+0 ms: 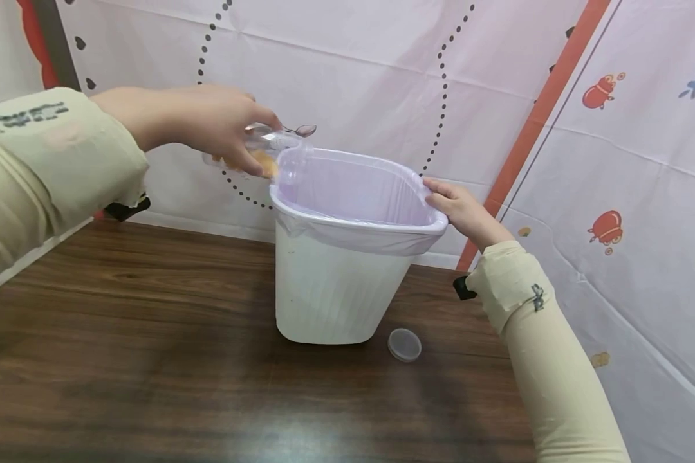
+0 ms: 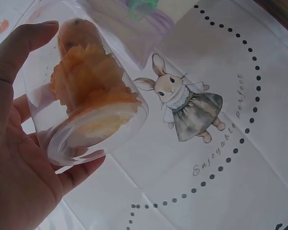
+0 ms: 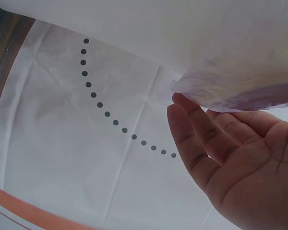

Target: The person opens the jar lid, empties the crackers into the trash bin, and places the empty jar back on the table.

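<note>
My left hand grips a clear plastic jar, tipped on its side with its mouth at the left rim of a white trash can. Orange-brown ruffled pieces sit inside the jar, along with a rounder brown lump. A thin lilac bag lines the can and folds over its rim. On the right side of the rim, my right hand holds the can, thumb at the edge. The right wrist view shows its fingers against the outside, beneath the bag's overhang.
A round clear lid lies on the dark wooden table, right of the can's base. Behind stands a white printed cloth with dotted lines and a rabbit figure. Something green shows at the bag in the left wrist view.
</note>
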Available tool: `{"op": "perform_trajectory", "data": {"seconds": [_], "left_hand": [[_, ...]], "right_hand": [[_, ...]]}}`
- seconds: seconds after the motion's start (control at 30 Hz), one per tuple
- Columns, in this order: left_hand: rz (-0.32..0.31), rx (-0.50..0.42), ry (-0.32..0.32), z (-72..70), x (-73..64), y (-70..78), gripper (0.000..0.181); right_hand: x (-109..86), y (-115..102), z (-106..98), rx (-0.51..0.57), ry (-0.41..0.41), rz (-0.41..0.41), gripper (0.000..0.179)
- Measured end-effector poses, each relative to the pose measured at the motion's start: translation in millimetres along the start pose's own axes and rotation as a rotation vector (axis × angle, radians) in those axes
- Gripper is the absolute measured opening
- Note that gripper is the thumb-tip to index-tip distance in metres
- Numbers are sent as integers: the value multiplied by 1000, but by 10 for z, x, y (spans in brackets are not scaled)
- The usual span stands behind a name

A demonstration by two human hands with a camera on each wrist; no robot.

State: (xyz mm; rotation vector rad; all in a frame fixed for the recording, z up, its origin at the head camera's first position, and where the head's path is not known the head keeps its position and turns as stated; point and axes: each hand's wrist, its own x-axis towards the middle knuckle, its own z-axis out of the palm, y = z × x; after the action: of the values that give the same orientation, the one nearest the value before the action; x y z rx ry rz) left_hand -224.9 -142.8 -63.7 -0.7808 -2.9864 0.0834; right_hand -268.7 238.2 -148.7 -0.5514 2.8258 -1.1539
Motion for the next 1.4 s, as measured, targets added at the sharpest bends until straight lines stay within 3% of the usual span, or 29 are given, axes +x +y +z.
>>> {"op": "perform_trajectory", "data": {"seconds": [0.27,0.6,0.83,1.4], "left_hand": [[-5,140,12,-24,42,99,77],[87,249,62,-33,84,273,72],[114,324,64,-40,103,349,70],[136,354,131,-35,26,331,70]], "right_hand": [[-2,14,-5,-3,-2,-5,53],[0,36,-9,-10,2,-2,54],[-2,20,-2,-5,-6,-1,54],[-18,-3,-9,-2,-22,-4,54]]}}
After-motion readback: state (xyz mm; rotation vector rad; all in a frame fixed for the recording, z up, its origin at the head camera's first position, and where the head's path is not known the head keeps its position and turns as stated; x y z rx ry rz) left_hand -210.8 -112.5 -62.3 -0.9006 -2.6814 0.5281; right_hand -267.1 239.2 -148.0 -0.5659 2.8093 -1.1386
